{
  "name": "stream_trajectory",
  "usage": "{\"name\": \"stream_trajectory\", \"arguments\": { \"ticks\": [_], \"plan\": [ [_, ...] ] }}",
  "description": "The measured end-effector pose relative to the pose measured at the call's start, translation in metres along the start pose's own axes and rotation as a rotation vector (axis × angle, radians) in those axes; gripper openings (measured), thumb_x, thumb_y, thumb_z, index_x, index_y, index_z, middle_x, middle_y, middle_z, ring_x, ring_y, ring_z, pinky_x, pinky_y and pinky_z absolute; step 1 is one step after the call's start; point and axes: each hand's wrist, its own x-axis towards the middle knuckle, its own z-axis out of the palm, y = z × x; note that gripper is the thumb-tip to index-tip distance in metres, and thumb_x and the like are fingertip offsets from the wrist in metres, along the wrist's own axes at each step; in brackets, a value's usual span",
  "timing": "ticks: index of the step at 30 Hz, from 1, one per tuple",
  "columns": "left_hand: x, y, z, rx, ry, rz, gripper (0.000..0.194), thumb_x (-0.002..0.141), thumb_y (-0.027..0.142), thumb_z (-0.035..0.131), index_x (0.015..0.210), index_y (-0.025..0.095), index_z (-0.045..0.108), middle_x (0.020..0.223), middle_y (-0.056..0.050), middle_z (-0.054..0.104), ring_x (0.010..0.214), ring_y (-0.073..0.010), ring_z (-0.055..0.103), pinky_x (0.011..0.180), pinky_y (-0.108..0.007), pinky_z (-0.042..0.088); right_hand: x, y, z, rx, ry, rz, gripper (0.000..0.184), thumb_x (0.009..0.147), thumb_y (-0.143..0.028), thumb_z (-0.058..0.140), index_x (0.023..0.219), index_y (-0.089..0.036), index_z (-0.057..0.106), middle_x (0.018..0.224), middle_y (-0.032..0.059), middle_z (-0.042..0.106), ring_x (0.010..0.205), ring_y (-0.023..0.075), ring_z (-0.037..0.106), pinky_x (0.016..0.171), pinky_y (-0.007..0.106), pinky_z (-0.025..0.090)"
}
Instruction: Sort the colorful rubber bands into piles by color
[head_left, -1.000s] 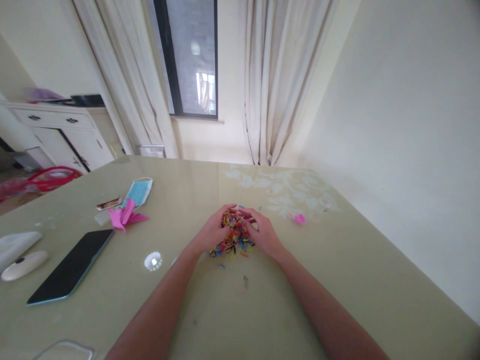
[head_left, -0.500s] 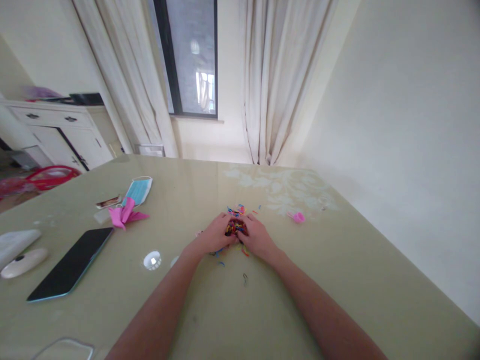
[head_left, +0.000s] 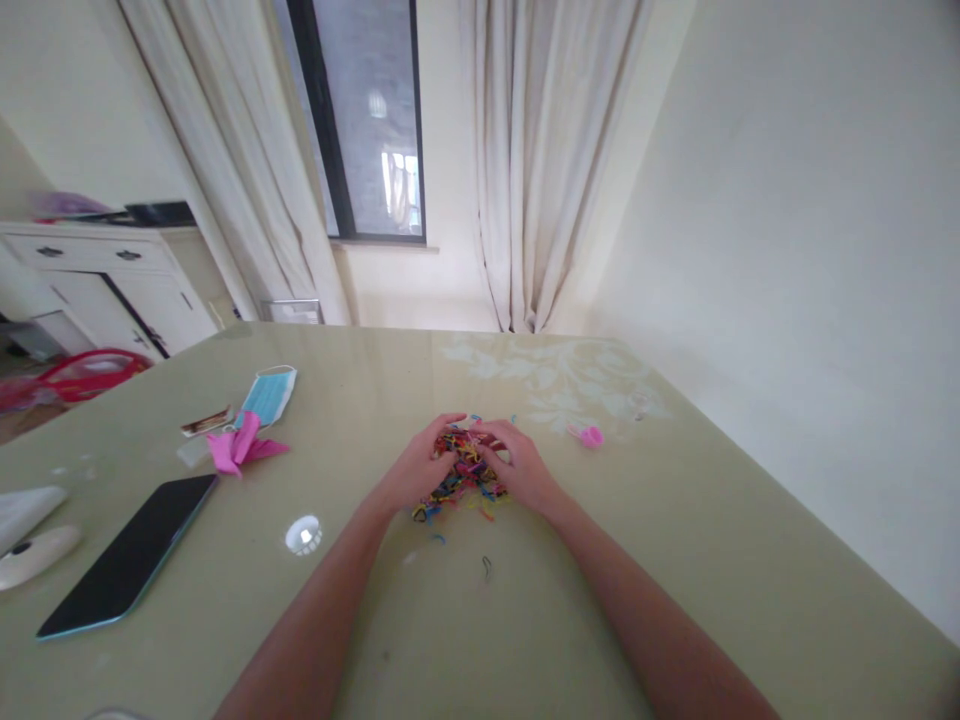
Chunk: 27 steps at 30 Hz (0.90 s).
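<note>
A loose heap of small multicoloured rubber bands [head_left: 466, 475] lies on the table between my two hands. My left hand [head_left: 421, 462] curves round its left side, with the thumb apart from the fingers. On the right side, my right hand [head_left: 521, 465] is cupped in the same way, fingers bent over the far edge of the heap. The fingertips of both hands nearly meet at the back and partly hide the bands there. A dark loose band [head_left: 487, 568] and a blue one [head_left: 438, 539] lie nearer to me.
On the glossy table [head_left: 570, 620] a pink scoop-like piece [head_left: 591, 437] lies to the right. To the left are a black-screened phone or tablet [head_left: 131, 555], a pink folded paper shape [head_left: 244, 447], a blue face mask [head_left: 268, 396] and white objects [head_left: 37, 555].
Half a second ago my hands were pressed together round the bands; now they have parted slightly and reach farther forward, with the heap spread between them. The view has shifted a little.
</note>
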Motion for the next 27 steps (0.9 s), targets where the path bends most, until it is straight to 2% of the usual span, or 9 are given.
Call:
{"name": "stream_trajectory", "arguments": {
  "ticks": [3,7,11,15,18,21,24,27],
  "plan": [
    [-0.003,-0.001,-0.003,-0.100,-0.091,-0.020,0.072,0.072,0.007,0.049,0.144,0.019,0.053,0.134,-0.010,0.072,0.124,-0.0232,0.067,0.108,-0.042,0.055,-0.001,0.007,-0.001,0.003,0.010,0.008,0.028,0.099,-0.029,0.064,0.126,-0.026,0.072,0.119,0.0090,0.072,0.102,0.0223,0.071,0.095,0.040,0.058],
    [-0.005,-0.003,-0.004,-0.100,-0.096,-0.054,0.069,0.073,0.009,0.049,0.140,0.021,0.057,0.134,-0.008,0.073,0.123,-0.0240,0.068,0.105,-0.042,0.058,-0.001,0.016,0.001,-0.062,0.107,0.015,0.024,0.095,-0.024,0.067,0.117,-0.023,0.077,0.106,0.0082,0.070,0.087,0.0195,0.069,0.085,0.036,0.060],
    [-0.005,-0.001,-0.006,-0.001,-0.053,-0.021,0.051,0.077,0.015,0.055,0.127,0.021,0.067,0.128,-0.008,0.075,0.120,-0.0252,0.069,0.103,-0.041,0.058,-0.001,0.023,0.005,-0.068,0.138,-0.019,0.027,0.091,-0.016,0.064,0.114,-0.021,0.077,0.097,0.0067,0.070,0.083,0.0189,0.069,0.082,0.035,0.060],
    [-0.002,-0.001,-0.008,0.058,0.052,0.002,0.034,0.088,0.030,0.059,0.118,0.019,0.071,0.116,-0.009,0.079,0.107,-0.0248,0.073,0.091,-0.040,0.062,-0.003,0.026,0.010,0.059,0.127,-0.012,0.022,0.095,-0.021,0.063,0.113,-0.023,0.076,0.104,0.0075,0.075,0.097,0.0213,0.073,0.093,0.039,0.060],
    [-0.001,-0.002,-0.004,0.112,0.121,0.041,0.028,0.092,0.033,0.058,0.111,0.020,0.074,0.109,-0.008,0.081,0.101,-0.0233,0.074,0.095,-0.040,0.060,-0.004,0.026,0.011,0.124,0.140,-0.005,0.021,0.098,-0.022,0.059,0.111,-0.024,0.076,0.108,0.0069,0.077,0.104,0.0214,0.073,0.099,0.041,0.058],
    [-0.001,0.000,0.006,0.115,0.151,0.094,0.033,0.092,0.039,0.063,0.119,0.021,0.073,0.117,-0.008,0.080,0.103,-0.0233,0.074,0.097,-0.040,0.059,-0.003,0.023,0.012,0.218,0.176,-0.029,0.020,0.097,-0.024,0.061,0.111,-0.025,0.075,0.110,0.0071,0.075,0.105,0.0214,0.074,0.098,0.040,0.060],
    [-0.002,0.003,0.016,0.069,0.126,0.136,0.045,0.091,0.038,0.068,0.133,0.024,0.068,0.128,-0.008,0.077,0.112,-0.0237,0.073,0.105,-0.041,0.056,-0.002,0.019,0.017,0.321,0.199,-0.028,0.019,0.095,-0.028,0.066,0.113,-0.025,0.072,0.111,0.0069,0.072,0.102,0.0209,0.075,0.093,0.037,0.062],
    [-0.003,0.005,0.020,0.013,0.118,0.107,0.038,0.092,0.034,0.066,0.127,0.023,0.071,0.121,-0.007,0.079,0.109,-0.0236,0.075,0.103,-0.041,0.057,-0.002,0.012,0.021,0.363,0.203,-0.016,0.017,0.094,-0.029,0.069,0.111,-0.025,0.071,0.109,0.0063,0.069,0.099,0.0202,0.074,0.090,0.035,0.063]
  ]
}}
